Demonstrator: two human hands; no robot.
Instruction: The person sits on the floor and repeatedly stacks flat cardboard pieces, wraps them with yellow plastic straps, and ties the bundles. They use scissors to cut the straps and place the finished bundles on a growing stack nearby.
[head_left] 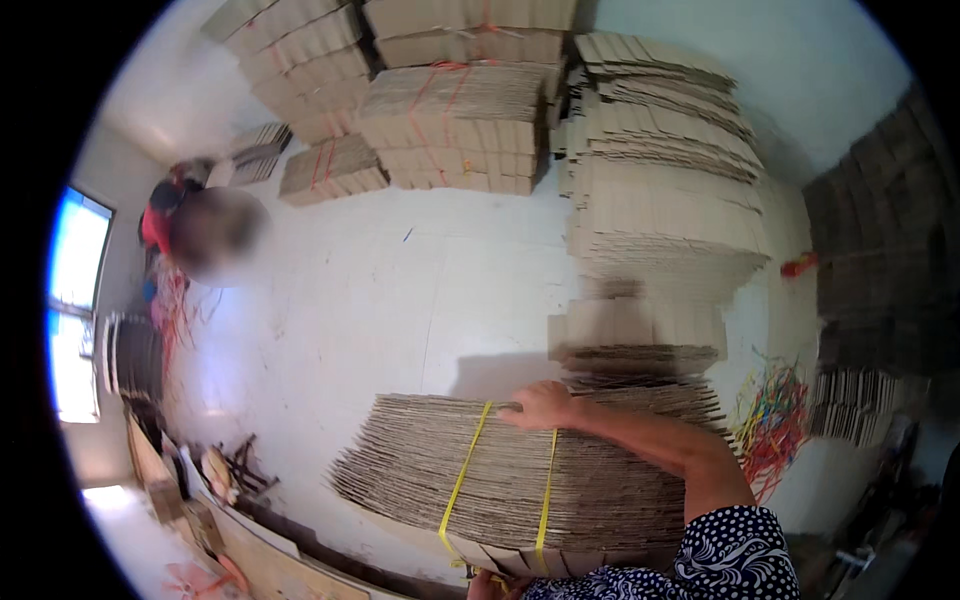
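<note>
Storeroom with a white floor [330, 320], window [78, 300] at left, tall stacks of flat cardboard [450, 130] at the back, some tied with red straps. Loose cardboard pile [665, 200] at right, heap of coloured straps [775, 425] below it. Another person [157, 228] in red at far left, partly blurred. The cardboard bundle [510, 480] is front and centre, just ahead of the wearer, many flat sheets side by side, two yellow straps [464, 470] running across it. Right hand [545, 405] reaches over and rests on the bundle's far edge between the straps, fingers bent; can't tell if they grip. Left hand [487, 587] is low at the near side, by the left strap's lower end, cut off by the frame; can't tell whether its fingers are closed. Patterned dark-blue sleeve [735, 560] on the right arm.
</note>
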